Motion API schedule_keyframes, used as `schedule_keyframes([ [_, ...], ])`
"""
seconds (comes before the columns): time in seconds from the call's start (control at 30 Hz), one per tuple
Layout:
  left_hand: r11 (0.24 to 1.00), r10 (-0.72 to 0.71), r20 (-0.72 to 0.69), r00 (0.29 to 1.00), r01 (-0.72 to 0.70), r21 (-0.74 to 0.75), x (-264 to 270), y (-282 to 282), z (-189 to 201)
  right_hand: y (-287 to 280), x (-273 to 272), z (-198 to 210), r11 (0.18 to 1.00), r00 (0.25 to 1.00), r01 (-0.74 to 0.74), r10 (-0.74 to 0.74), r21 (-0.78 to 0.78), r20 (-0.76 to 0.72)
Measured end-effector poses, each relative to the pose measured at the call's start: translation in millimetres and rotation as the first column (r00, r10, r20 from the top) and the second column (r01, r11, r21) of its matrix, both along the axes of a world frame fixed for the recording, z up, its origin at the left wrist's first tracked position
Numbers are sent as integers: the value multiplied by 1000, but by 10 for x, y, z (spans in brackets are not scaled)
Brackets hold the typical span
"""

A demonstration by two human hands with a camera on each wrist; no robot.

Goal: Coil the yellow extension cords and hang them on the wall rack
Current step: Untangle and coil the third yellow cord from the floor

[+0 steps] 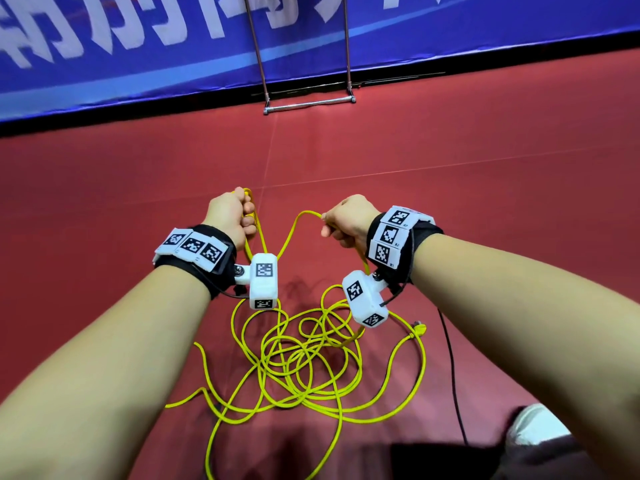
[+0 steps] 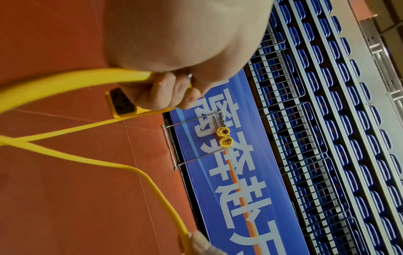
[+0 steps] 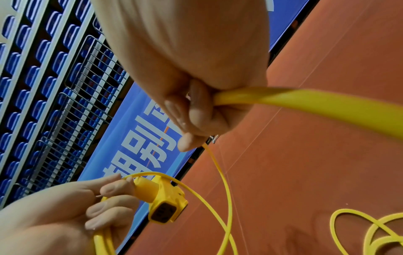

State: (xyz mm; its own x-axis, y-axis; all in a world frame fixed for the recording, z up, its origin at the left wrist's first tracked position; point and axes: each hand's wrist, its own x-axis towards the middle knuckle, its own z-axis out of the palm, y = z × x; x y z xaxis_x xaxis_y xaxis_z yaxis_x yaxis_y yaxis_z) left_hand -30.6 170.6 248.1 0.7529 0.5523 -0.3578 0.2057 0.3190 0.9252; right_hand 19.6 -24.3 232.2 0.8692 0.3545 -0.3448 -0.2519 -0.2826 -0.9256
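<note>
**Both hands gripping yellow cord over red floor**

Red floor, blue banner with large white Chinese characters beyond the hands; wording not readable to me. Left hand fist closed round the socket end plus a loop of yellow extension cord. Right hand curled round a cord strand. Loose tangle on floor below both hands. Metal rack ahead, two coiled cords hanging there.
</note>
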Motion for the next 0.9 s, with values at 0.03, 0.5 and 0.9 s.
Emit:
schedule_keyframes([
  [0.03,1000,-5,-6,1000,5,7,3,-27,-1,6,0,10,1000,1000,10,-10,5,-22],
  [0.5,990,-104,-71,992,110,89,81,-348,-153,102,-174,157,899,890,-353,408,259,-202],
  [0.9,997,0,-30,1000,2,81,102,-249,-176,7,-222,110,818,816,-532,564,219,-126],
])
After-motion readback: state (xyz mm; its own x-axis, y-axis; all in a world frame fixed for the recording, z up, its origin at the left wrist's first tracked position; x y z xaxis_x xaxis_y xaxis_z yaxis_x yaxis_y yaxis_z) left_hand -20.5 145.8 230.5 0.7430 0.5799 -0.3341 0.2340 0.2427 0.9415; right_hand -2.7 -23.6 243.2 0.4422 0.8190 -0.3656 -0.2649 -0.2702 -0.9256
